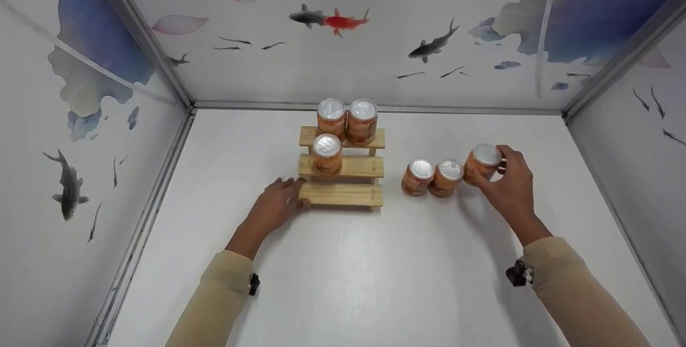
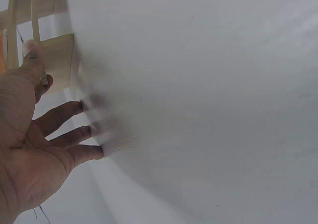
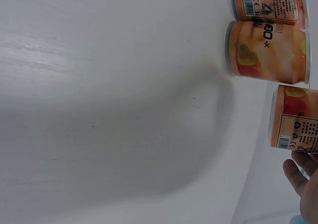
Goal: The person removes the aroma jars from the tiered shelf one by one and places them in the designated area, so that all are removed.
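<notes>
At the right, my right hand (image 1: 509, 186) grips an orange-labelled can (image 1: 484, 160) with a silver lid, thumb in front and fingers round its far side. In the right wrist view the same can (image 3: 295, 118) is upright, showing a barcode and fruit print; only part of the hand (image 3: 305, 184) shows. My left hand (image 1: 276, 205) is at the left end of a three-step wooden rack (image 1: 348, 195), thumb and index finger pinching its lowest step. The left wrist view has the other fingers (image 2: 77, 137) spread down at the table, beside the rack's end (image 2: 57, 60).
Two matching cans (image 1: 418, 177) (image 1: 446, 178) stand together on the white table (image 1: 343, 272), left of the held one. On the rack's top step are two cans (image 1: 332, 116) (image 1: 362, 122); another can (image 1: 327, 155) stands on the middle step's left. Printed walls (image 1: 375, 68) enclose the table.
</notes>
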`<state>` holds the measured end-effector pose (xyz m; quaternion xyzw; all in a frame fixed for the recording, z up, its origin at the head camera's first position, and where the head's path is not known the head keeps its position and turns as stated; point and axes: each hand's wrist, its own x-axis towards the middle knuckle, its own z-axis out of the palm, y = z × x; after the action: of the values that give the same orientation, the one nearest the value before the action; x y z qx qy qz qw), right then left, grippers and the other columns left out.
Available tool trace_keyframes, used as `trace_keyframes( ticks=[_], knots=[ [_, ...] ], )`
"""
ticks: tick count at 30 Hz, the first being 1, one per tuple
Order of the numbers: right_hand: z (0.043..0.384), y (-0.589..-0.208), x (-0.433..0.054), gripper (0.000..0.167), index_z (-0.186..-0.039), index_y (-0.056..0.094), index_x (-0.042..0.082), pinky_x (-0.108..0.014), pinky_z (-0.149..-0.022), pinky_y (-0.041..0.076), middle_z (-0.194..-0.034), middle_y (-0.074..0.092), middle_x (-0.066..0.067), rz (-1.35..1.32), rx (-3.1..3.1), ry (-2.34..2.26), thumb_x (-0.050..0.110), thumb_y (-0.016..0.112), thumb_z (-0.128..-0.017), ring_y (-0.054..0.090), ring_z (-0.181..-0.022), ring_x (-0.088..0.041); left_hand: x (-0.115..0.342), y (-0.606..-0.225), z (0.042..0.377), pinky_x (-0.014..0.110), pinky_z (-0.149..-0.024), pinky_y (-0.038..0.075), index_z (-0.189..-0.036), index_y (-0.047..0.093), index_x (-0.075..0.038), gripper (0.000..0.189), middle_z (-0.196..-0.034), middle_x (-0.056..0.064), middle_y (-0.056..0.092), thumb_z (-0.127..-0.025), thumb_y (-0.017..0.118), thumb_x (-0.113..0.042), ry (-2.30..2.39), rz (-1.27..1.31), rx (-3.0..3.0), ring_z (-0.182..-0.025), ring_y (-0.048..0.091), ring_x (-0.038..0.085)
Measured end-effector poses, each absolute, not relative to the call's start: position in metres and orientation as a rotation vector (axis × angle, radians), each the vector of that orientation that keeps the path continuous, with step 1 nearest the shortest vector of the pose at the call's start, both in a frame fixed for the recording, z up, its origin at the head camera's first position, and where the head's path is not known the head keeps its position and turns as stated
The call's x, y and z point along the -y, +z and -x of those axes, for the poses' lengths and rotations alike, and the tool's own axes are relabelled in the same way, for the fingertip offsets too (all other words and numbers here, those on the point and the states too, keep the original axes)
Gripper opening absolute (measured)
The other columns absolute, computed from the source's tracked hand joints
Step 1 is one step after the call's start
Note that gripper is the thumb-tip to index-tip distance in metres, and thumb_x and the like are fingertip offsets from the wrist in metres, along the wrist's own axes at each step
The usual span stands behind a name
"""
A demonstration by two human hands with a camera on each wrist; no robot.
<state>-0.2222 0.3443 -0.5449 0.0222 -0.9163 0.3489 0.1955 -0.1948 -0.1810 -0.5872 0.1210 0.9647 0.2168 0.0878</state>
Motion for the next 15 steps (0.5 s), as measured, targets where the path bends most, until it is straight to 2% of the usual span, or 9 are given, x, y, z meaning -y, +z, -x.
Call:
trace_keyframes(
  ticks=[15],
  knots=[
    [0.219, -0.561, -0.348, 0.072, -0.149, 0.050, -0.011, -0.061, -0.100, 0.059, -0.138, 0.061, -0.032, -0.040, 2.639, 1.003, 0.012, 0.089, -0.093, 0.067, -0.122, -0.049, 0.182, -0.588, 0.196, 0.071, -0.129, 0.038, -0.166, 0.052, -0.013, 0.060, -0.165, 0.029, 0.054, -0.113, 0.064, -0.040, 0.694, -0.371, -2.862, -0.158, 0.043, 0.056]
  ],
)
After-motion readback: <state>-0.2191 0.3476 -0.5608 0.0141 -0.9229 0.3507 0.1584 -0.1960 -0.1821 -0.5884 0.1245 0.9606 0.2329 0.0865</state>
